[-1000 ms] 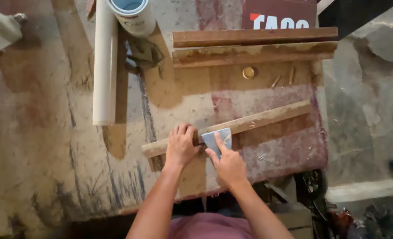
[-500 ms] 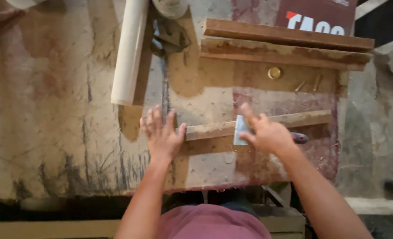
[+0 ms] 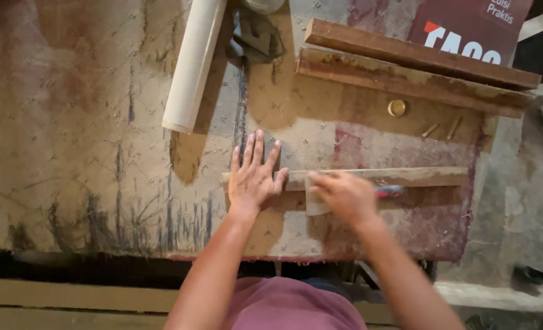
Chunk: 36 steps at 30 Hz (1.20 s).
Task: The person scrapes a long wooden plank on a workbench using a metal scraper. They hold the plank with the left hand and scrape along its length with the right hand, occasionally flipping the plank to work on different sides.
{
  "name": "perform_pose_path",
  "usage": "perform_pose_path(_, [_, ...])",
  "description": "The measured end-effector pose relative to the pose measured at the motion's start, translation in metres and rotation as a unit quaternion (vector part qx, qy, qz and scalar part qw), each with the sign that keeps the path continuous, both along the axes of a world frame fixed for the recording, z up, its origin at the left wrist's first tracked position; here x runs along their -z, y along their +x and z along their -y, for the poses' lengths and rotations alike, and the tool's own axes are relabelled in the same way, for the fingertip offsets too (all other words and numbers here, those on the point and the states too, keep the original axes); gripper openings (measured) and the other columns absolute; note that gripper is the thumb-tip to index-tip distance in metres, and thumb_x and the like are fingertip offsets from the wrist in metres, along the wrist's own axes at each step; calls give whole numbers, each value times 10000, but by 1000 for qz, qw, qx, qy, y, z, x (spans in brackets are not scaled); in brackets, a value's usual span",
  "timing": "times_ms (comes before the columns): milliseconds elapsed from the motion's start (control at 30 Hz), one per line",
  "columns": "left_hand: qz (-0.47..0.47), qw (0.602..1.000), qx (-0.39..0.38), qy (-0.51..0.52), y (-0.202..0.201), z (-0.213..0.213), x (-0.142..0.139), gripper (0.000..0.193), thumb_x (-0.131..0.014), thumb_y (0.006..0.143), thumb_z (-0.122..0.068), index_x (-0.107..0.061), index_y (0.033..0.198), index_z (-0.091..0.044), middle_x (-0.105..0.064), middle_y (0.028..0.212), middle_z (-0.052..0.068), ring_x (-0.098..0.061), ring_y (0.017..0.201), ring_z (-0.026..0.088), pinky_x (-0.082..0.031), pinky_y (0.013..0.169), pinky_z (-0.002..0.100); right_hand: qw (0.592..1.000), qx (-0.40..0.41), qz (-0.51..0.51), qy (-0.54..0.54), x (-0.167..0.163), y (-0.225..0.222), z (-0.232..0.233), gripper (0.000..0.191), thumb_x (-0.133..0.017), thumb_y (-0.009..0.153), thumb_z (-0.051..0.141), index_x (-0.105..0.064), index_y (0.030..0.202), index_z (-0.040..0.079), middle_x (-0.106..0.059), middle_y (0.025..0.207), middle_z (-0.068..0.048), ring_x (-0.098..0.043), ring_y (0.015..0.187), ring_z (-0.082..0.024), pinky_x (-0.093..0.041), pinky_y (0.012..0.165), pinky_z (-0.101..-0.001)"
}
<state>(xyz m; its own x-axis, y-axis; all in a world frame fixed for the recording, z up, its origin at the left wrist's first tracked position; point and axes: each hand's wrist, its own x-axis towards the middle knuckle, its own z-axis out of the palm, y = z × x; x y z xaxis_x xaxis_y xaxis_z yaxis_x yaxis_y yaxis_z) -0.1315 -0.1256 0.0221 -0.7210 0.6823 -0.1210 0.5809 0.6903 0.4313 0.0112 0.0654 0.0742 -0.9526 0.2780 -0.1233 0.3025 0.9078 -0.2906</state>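
Observation:
A long thin wooden strip [image 3: 406, 176] lies across the worn workbench [image 3: 88, 153]. My left hand [image 3: 253, 174] presses flat on the strip's left end, fingers spread. My right hand [image 3: 344, 194] is closed on a flat-bladed scraper [image 3: 314, 203] held against the strip's near side; a red and blue handle end [image 3: 390, 191] sticks out to the right of the hand. The right hand is blurred.
Two thicker wooden battens [image 3: 418, 64] lie at the back right, with a small brass disc [image 3: 397, 107] and two short pegs [image 3: 440, 129] below them. A white tube [image 3: 195, 61] lies at the back. A red printed board [image 3: 467, 27] sits top right. Concrete floor lies to the right.
My right hand with the scraper first slid right along the strip, then came back left. My left hand flattened out on the strip's left end. The view shifted.

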Motion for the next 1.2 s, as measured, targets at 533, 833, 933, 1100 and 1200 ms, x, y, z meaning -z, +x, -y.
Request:
perform_pose_path(533, [14,1000,18,-18,-7,2,-2,662,-547,924,-507,-478,1520,-226,-244,1673,173,-230,1542,329,-194,1211,544,997,79,1,0,-2,-2,0,344,-745,833,505,-796,1126,332,-733,972,-44,-721,874,-281,-554,709,-421])
perform_pose_path(833, [48,998,27,37,-15,7,13,746,-557,931,-475,-408,1570,-121,-257,1658,202,-226,1530,355,-174,1208,545,980,180,-27,-76,19,1,32,335,-758,901,347,-741,1202,202,-737,969,-97,-705,803,-281,-557,680,-425])
perform_pose_path(933, [13,988,-38,149,3,10,-1,681,-563,993,-447,-426,1553,-86,-379,1623,234,-316,1529,380,-219,1242,549,882,363,-140,-266,24,30,22,275,-741,942,207,-674,1180,86,-738,961,-71,-704,784,-162,-568,678,-367])
perform_pose_path(1100, [293,916,-169,216,88,20,-36,661,-674,921,-424,-465,1413,-34,-642,1269,270,-620,1169,448,-488,956,507,571,527,-183,-603,44,31,70,257,-716,901,145,-633,1137,83,-702,904,-40,-674,746,-164,-593,608,-346])
perform_pose_path(1200, [386,893,-226,48,101,32,-42,678,-584,976,-432,-341,1503,-81,-707,1104,258,-675,1048,451,-529,878,521,671,489,-148,-536,49,17,102,286,-761,890,201,-668,1128,72,-722,889,-91,-675,745,-197,-574,623,-357])
